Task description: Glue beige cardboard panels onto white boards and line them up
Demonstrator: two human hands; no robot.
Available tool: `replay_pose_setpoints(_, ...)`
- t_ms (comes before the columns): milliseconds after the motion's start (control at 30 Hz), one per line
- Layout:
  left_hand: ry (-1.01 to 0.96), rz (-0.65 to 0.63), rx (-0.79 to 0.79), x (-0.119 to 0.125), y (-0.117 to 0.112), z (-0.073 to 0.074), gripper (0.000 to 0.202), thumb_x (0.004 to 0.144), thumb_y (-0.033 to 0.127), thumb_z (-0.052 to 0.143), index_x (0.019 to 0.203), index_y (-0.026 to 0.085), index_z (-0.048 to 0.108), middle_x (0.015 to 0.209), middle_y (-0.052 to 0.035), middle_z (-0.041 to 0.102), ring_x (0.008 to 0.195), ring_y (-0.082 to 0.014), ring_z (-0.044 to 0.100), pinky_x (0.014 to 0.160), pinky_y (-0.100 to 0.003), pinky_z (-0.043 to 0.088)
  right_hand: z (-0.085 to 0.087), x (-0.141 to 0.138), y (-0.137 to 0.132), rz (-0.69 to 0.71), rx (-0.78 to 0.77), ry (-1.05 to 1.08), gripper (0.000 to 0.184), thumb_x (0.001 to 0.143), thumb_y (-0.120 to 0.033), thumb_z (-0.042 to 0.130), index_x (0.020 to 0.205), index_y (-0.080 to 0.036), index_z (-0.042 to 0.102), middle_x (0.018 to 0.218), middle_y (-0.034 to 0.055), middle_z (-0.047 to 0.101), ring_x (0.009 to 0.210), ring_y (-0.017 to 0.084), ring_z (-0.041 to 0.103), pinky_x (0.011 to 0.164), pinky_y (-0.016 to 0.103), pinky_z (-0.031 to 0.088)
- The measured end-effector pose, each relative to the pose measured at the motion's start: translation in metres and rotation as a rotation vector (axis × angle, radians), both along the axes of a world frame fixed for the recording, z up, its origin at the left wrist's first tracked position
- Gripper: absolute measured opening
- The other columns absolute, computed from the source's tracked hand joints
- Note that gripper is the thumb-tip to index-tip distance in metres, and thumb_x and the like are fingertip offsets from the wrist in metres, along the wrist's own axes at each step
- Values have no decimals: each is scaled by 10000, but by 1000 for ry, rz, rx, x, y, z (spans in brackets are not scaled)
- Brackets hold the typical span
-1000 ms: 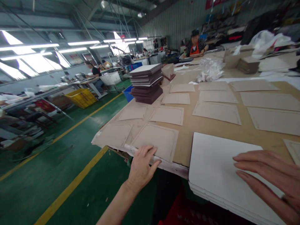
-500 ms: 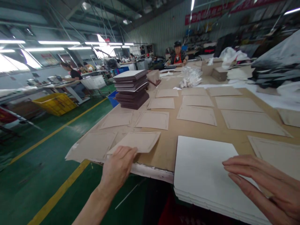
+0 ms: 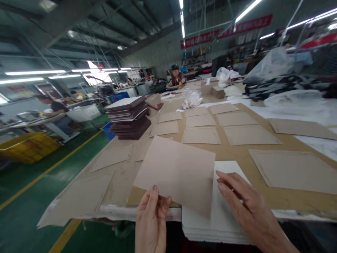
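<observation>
My left hand [image 3: 152, 219] pinches the near edge of a beige rectangular sheet [image 3: 176, 172], thumb on top. The sheet is raised and tilted above the table, its right part over a stack of white boards [image 3: 204, 226]. Just off the sheet's right edge is my right hand [image 3: 244, 203], fingers stretched out and parted from the thumb, above the white stack. That stack overhangs the table's front edge; the sheet and my right hand cover parts of it.
Several beige sheets [image 3: 201, 135] lie in rows on the brown tabletop [image 3: 229, 153]. A tall pile of dark boards [image 3: 129, 121] stands at the left edge. Crumpled clear plastic [image 3: 192, 98] lies further back. A co-worker [image 3: 176, 77] sits at the far end; a yellow bin [image 3: 28, 147] is on the floor.
My left hand has lifted the beige sheet off the table and brought it right, toward the white stack. My right hand is now close to the sheet's edge. The view has turned right.
</observation>
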State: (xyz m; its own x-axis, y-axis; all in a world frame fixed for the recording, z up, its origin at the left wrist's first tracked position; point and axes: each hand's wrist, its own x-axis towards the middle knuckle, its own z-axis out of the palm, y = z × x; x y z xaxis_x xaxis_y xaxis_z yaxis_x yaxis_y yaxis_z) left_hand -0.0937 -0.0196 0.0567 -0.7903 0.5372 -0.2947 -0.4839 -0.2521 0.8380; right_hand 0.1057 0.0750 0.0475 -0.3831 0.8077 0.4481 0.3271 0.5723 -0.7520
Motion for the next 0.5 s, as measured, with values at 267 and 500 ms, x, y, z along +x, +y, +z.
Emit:
replay_pose_setpoints(267,-68,-115,-19,24,-4,-20,305,648,271,888,752,160,623,694,23,673,590,-99,658,624,-210,617,-18,4,2,-217,-268,312,266,862,-442,688,1062,-267,699,886,20,680,778,143,647,649,200,534)
replay_pose_setpoints(500,-25,-210,89,33,-17,-24,413,623,447,890,855,178,680,679,-4,681,560,-152,653,501,-247,573,-8,28,13,-237,-715,805,344,551,-392,924,778,-243,712,655,-6,613,539,94,525,476,141,474)
